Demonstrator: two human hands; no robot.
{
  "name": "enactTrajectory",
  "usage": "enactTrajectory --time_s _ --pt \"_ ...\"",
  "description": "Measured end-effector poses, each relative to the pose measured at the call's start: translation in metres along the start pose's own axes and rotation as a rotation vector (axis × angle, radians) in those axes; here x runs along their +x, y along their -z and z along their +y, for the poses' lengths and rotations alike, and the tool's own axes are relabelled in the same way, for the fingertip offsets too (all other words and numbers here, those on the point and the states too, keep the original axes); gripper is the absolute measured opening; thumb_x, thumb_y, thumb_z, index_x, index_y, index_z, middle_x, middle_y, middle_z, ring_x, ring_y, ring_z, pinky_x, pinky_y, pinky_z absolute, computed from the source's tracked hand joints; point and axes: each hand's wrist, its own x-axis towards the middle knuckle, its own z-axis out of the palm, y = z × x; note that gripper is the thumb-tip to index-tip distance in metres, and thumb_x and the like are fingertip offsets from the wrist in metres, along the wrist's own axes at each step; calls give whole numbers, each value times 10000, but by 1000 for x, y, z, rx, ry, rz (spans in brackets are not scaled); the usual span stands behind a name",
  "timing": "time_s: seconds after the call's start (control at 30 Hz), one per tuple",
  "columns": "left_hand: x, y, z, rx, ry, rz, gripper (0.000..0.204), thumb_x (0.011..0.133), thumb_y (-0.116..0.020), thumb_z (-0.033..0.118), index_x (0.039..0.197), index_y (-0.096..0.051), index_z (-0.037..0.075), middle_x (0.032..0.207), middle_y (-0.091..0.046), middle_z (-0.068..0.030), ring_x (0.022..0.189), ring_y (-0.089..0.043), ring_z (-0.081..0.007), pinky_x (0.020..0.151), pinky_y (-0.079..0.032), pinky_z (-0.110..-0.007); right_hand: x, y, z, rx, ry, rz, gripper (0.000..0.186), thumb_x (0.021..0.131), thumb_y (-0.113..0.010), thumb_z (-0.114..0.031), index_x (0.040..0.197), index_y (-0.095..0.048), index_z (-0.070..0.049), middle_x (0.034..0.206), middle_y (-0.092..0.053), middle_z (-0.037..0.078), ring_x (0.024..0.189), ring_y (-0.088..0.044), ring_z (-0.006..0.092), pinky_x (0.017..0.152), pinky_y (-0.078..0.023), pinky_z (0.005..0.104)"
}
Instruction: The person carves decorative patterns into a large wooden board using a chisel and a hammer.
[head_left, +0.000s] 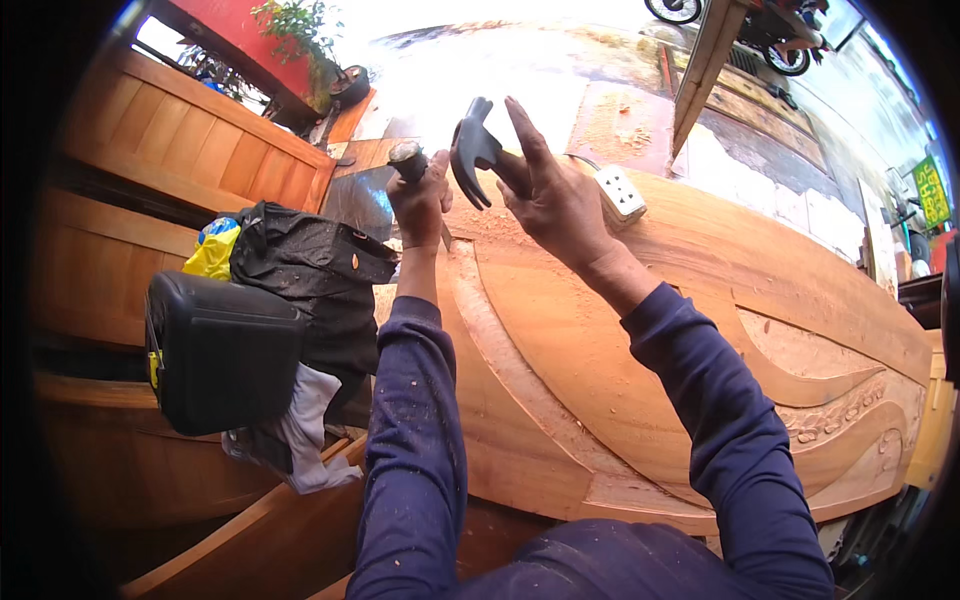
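My left hand (420,205) is closed around a chisel (408,160), its battered handle end pointing up. A thin part of the blade shows below my fist, near a carved groove in the wooden panel (540,330); whether its edge touches the wood is hard to tell. In my right hand (560,205) is a claw hammer (476,150), held by the handle close to the dark head, with one finger stretched out. The hammer head is beside the chisel's top, apart from it. Curved recesses and a carved leaf pattern (835,420) run across the panel.
A white power strip (620,195) lies on the panel right of my right hand. To the left are a black case (230,350), a black bag (310,260), a grey cloth (310,430) and panelled wooden doors (200,130). Wood chips (630,125) lie beyond; a potted plant (348,88) stands far left.
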Motion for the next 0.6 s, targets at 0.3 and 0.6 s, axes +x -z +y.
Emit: enactTrajectory --time_s 0.3,0.6 --pt "4 7 1 -4 78 -65 238 924 -775 138 791 -584 89 568 -484 23 429 -434 -87 407 -323 -253 -35 22 -16 1363 -854 -236 879 929 -736 -87 1637 -216 -116 895 -599 41 654 -535 112 556 -449 264" --pt "18 3 3 39 145 -147 278 898 -767 191 739 -546 136 531 -424 40 408 -403 -92 406 -337 -269 -137 62 -20 1020 -844 -302 599 1011 -665 -82 1550 -404 -118 854 -533 -19 636 -499 61 520 -421 248"
